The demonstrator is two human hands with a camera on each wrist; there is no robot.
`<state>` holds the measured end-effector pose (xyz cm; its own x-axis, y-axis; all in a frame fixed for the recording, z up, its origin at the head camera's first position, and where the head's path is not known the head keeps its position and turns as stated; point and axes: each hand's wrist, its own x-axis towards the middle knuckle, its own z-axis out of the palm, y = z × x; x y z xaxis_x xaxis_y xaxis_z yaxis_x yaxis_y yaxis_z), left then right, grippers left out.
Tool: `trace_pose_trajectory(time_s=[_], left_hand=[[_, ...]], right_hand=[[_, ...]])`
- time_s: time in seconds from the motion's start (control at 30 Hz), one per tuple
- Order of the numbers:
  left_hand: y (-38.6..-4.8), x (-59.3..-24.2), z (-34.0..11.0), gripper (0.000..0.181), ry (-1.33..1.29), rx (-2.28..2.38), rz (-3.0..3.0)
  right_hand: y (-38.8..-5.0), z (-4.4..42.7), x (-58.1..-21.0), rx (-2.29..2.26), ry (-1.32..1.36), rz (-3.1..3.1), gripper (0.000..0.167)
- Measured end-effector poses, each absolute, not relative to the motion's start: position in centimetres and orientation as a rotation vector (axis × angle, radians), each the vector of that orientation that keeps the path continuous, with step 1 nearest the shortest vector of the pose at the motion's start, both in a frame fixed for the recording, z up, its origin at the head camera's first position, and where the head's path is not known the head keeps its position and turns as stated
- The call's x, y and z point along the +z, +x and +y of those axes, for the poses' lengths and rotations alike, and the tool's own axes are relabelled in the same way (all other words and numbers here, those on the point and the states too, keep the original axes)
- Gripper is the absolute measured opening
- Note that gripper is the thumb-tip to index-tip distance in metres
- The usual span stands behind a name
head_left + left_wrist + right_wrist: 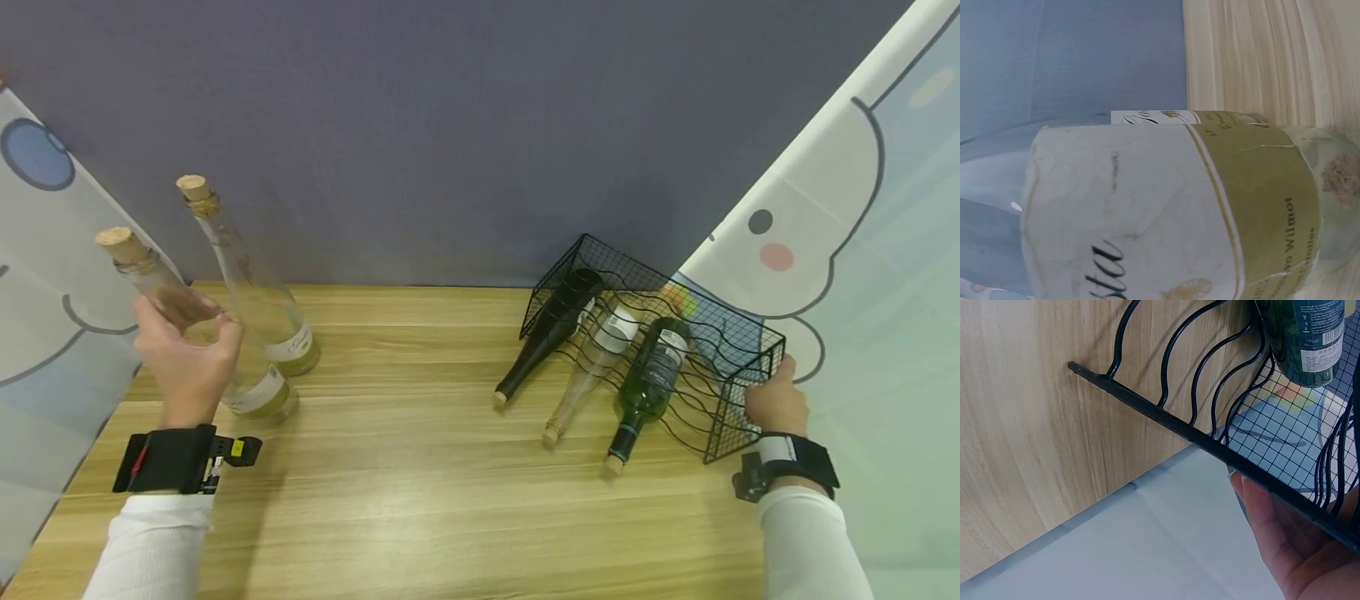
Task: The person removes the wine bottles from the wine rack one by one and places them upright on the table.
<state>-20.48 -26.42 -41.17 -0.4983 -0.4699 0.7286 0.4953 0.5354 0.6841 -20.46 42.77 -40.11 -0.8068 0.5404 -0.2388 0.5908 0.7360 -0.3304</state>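
Note:
My left hand (187, 358) grips a clear, corked glass bottle (258, 396) by its upper part, fingers curled round it. Its white and gold label (1141, 206) fills much of the left wrist view. Right behind it stands a second clear corked bottle (258, 300), also upright. At the right, my right hand (777, 404) holds the end panel of a black wire wine rack (720, 400); the panel's bar crosses in front of the fingers (1260, 512) in the right wrist view. A dark bottle (551, 325), a clear bottle (592, 367) and a green bottle (648, 383) lie in the rack, corks forward.
The wooden tabletop (397, 467) meets a grey-blue backdrop (450, 150) behind. Printed cartoon sheets flank it, with one sheet (885, 292) close beside the rack and my right hand.

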Motion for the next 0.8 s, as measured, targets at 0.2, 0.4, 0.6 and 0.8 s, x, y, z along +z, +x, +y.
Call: trace_pose_trajectory(time_s=[0.2, 0.4, 0.6, 0.8], left_hand=[[-20.75, -41.09, -26.53, 0.037, 0.006, -1.149, -1.741], [-21.03, -41.16, -26.62, 0.036, 0.006, -1.146, -1.741], [-21.4, -41.32, -26.69, 0.036, -0.017, -1.222, -1.706], [-21.5, -41.35, -26.67, 0.037, -0.019, -1.241, -1.694]], right_hand=[[-20.37, 42.87, -40.24, -0.605, 0.911, 2.813, 0.084], [-20.34, 42.8, -40.21, -0.605, 0.922, 2.806, 0.084], [-20.46, 42.76, -40.2, -0.619, 0.927, 2.798, 0.085], [-20.38, 42.94, -40.35, -0.63, 0.918, 2.789, 0.085]])
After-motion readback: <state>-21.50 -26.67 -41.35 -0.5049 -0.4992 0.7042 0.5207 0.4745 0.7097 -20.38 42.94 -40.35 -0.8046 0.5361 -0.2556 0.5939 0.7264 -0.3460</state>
